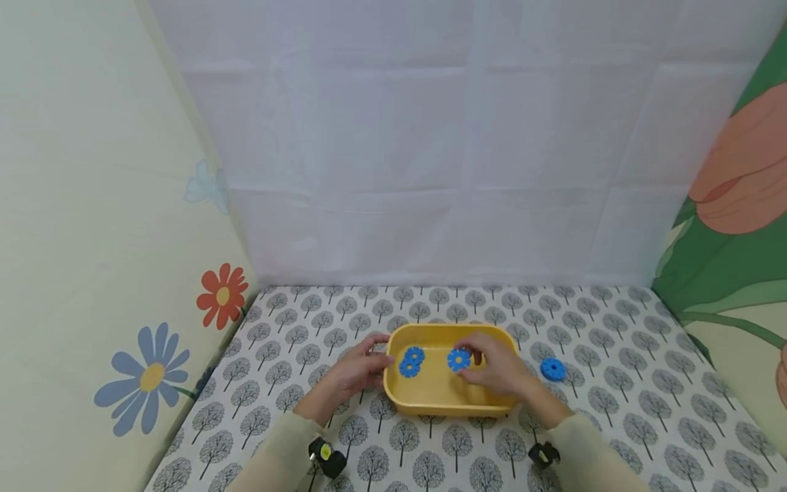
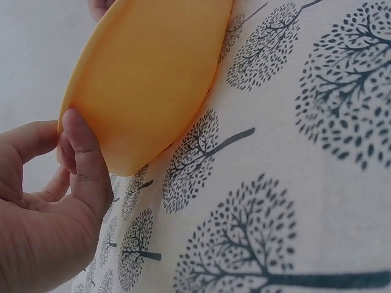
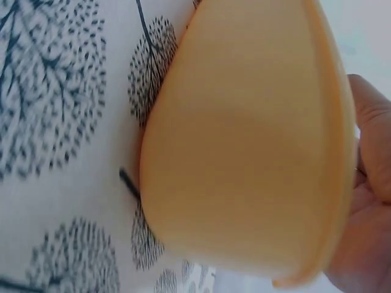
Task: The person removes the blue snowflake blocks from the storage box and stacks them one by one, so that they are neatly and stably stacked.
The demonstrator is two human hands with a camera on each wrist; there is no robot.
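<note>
A yellow plastic tray [image 1: 430, 395] with raised sides sits on the table. My left hand [image 1: 363, 369] pinches its left rim; in the left wrist view the thumb [image 2: 82, 143] presses the outer wall. Reaching over the tray's right side, my right hand [image 1: 498, 367] pinches a blue snowflake-shaped disc [image 1: 456, 360] between thumb and fingers. Two similar blue discs, an upper one [image 1: 415, 354] and a lower one [image 1: 408, 368], lie overlapping inside the tray at the left. In the right wrist view the tray wall [image 3: 244, 140] hides the right fingertips and the disc.
Right of the tray, another blue disc [image 1: 553, 369] lies on the tree-print tablecloth [image 1: 455, 444]; it looks thick, possibly a stack. A white cloth backdrop [image 1: 430, 171] rises behind the table, with flower-patterned panels at both sides.
</note>
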